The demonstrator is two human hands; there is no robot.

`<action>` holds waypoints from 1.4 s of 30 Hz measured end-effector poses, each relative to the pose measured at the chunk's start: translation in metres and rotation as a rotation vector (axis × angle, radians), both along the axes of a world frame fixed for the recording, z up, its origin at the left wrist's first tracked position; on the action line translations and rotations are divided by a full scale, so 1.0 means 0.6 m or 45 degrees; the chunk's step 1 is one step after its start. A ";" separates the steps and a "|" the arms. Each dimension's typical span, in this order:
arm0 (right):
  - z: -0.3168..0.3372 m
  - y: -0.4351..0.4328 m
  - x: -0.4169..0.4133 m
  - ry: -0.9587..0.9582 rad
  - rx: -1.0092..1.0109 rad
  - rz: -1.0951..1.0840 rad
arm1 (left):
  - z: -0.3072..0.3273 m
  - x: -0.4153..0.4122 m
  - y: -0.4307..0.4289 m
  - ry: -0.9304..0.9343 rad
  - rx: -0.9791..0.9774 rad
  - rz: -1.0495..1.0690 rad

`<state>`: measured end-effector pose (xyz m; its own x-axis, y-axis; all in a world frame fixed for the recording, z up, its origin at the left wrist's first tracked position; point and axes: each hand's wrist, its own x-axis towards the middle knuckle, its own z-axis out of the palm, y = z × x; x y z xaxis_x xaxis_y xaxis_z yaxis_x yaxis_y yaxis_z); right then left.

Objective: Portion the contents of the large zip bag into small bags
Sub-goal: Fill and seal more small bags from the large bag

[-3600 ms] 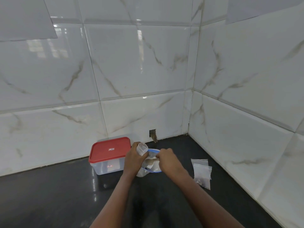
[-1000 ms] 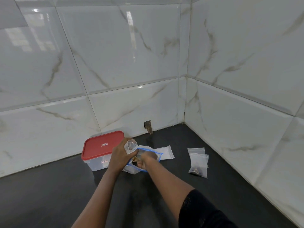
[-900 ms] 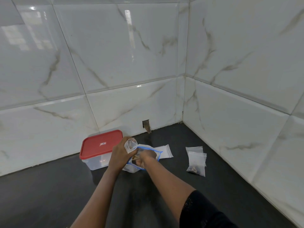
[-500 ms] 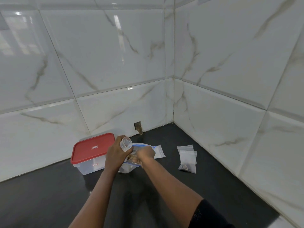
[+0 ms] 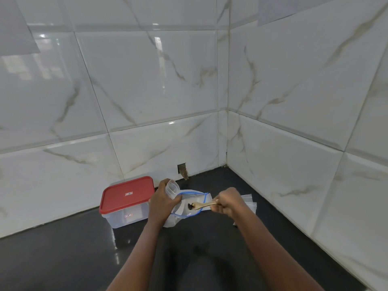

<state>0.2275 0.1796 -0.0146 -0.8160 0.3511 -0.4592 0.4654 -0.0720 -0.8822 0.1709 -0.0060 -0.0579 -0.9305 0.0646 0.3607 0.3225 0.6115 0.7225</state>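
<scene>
The large zip bag, clear with a blue zip rim, lies open on the black counter. My left hand grips its left rim together with a small clear bag, whose open mouth stands up above my fingers. My right hand holds the handle of a golden spoon. The spoon's bowl carries a dark lump over the large bag's mouth. Small clear bags lie flat behind my right hand, partly hidden by it.
A clear plastic box with a red lid stands just left of my left hand, against the tiled back wall. A second tiled wall closes the right side. A small hole breaks the back wall at counter level. The glossy black counter stretches left and toward me.
My right hand has drawn out of the large bag to the right, bringing the spoon with a dark lump on it. My left hand keeps its hold on both bags.
</scene>
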 end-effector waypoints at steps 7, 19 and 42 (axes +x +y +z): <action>0.061 0.065 0.035 0.056 0.011 0.026 | -0.015 0.002 0.015 -0.086 -0.064 0.005; 0.101 -0.042 0.003 0.317 0.679 0.380 | -0.015 -0.001 0.021 -0.102 -0.112 0.039; 0.131 -0.028 0.004 0.726 1.254 0.655 | -0.008 -0.024 0.014 -0.091 0.057 0.137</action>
<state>0.2301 0.1630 0.0640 -0.9567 -0.0744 0.2814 -0.2226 0.8100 -0.5426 0.1565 0.0022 -0.0626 -0.9547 -0.0517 0.2931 0.2032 0.6063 0.7688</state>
